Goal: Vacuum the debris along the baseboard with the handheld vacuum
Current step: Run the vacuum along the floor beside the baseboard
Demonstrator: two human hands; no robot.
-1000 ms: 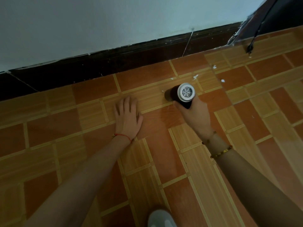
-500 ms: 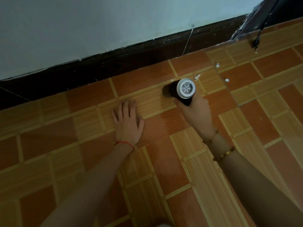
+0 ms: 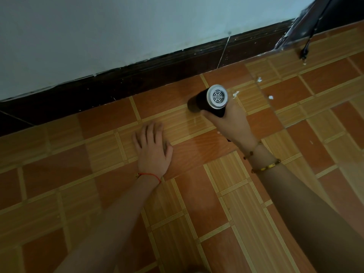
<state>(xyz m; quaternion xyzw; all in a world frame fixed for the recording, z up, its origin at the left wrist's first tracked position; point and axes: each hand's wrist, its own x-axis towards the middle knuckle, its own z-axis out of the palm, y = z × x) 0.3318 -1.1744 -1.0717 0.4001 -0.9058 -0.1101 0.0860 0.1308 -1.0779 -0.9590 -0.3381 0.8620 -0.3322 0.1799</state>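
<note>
My right hand (image 3: 229, 123) grips a black handheld vacuum (image 3: 208, 101) whose white grilled rear end faces me; its nozzle end points down at the tiled floor a short way in front of the dark baseboard (image 3: 157, 75). Small white bits of debris (image 3: 235, 94) lie on the tiles just right of the vacuum, with more debris (image 3: 259, 79) farther right and a third piece of debris (image 3: 271, 97) beside it. My left hand (image 3: 152, 148) rests flat on the floor, fingers straight, left of the vacuum.
A pale wall (image 3: 137, 26) rises above the baseboard. At the top right a black cable (image 3: 307, 46) hangs with its plug end near the floor, next to a dark object in the corner. Orange and tan tiles (image 3: 216, 194) cover the floor.
The vacuum and my right hand have shifted slightly right, nearer the white debris. My left hand has stayed flat on the floor.
</note>
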